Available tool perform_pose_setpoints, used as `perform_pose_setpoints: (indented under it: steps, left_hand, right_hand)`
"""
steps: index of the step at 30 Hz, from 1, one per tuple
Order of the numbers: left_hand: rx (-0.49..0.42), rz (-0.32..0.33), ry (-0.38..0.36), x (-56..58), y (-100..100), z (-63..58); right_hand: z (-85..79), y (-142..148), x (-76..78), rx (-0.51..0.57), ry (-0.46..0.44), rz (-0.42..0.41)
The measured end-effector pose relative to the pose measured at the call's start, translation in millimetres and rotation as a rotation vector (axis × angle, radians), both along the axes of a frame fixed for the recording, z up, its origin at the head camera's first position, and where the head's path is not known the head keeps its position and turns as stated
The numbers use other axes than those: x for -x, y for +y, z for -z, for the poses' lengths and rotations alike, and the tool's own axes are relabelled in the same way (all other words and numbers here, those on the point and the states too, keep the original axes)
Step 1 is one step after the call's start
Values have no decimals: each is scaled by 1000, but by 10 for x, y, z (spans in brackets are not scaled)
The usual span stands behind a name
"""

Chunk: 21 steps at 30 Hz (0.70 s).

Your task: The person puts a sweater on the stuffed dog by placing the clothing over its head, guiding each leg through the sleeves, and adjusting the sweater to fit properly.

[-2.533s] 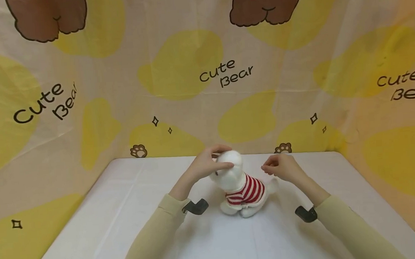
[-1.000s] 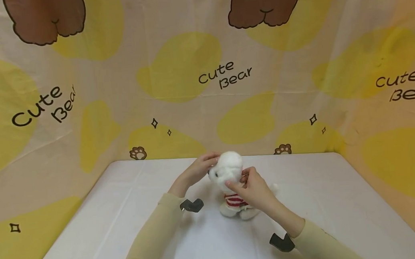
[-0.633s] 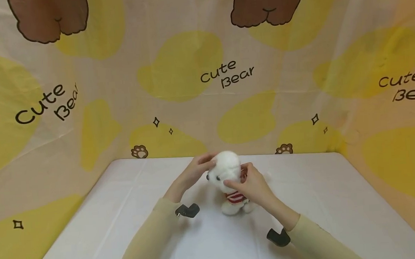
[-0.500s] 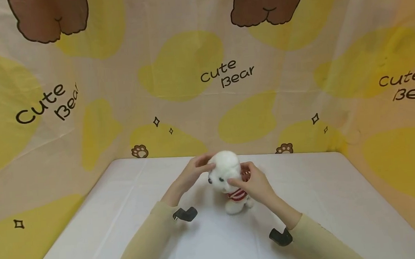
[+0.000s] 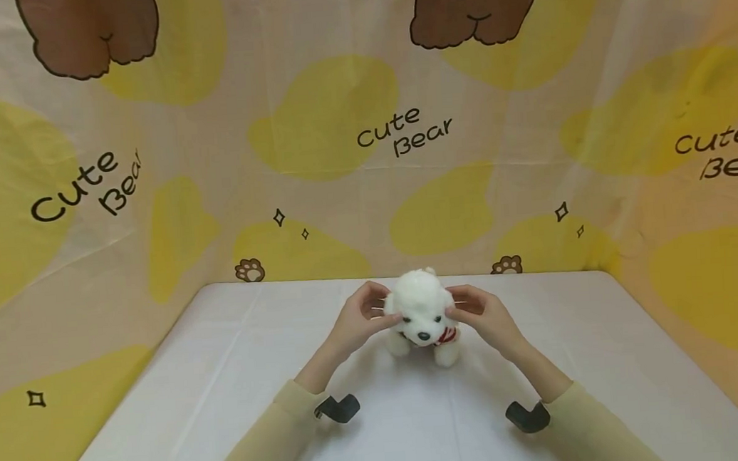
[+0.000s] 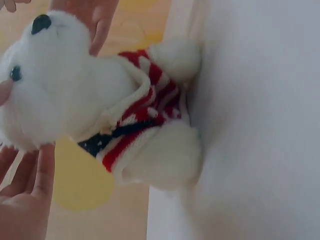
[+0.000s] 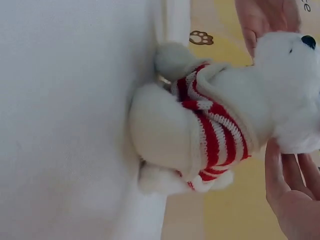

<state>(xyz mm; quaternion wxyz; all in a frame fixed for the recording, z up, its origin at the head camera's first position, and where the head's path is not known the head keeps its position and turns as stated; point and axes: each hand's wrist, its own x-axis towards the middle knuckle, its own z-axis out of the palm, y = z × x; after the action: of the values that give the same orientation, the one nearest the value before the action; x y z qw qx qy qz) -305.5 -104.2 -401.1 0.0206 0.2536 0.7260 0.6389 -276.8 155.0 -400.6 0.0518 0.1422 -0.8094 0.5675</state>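
Observation:
A white plush dog (image 5: 420,302) in a red-and-white striped knit sweater (image 7: 215,135) stands on the white table, facing the head camera. My left hand (image 5: 357,323) holds one side of its head, thumb by the eye and fingers behind. The other side of the head is held by my right hand (image 5: 486,316) in the same way. Up close in the left wrist view, a dark blue patch (image 6: 95,143) shows on the sweater, and the paws touch the table. The dog's back and tail are hidden in the head view.
The white tabletop (image 5: 383,429) reaches out around the dog on all sides. Behind and beside it hangs a yellow-patterned cloth (image 5: 310,120) with bears and lettering. Black wrist mounts (image 5: 528,417) stick out below both hands.
The plush dog has turned from facing left to facing the head camera. My right hand came in from near its tail to its head, and my left hand shifted to the head's side.

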Motion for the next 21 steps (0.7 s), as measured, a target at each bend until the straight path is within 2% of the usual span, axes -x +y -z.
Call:
perform_pose_setpoints:
  steps: [6, 9, 14, 16, 19, 21]
  left_hand:
    - [-17, -59, 13, -254, 92, -167]
    - [-22, -76, 11, -285, 103, -180]
    - [-23, -69, 5, -268, 77, -173]
    - [-11, -64, 7, -202, 60, -104]
    - [58, -101, 76, -114, -4, -12]
    - [146, -156, 170, -64, -83, 44]
  right_hand:
    - [6, 76, -4, 4, -23, -21]
    - [1, 78, 1, 26, -28, -27]
    - [-10, 58, 8, 46, -28, -51]
    - [-20, 62, 4, 50, -32, -59]
    - [-32, 106, -9, 33, -5, -92]
    - [-32, 173, -24, -38, 48, -84]
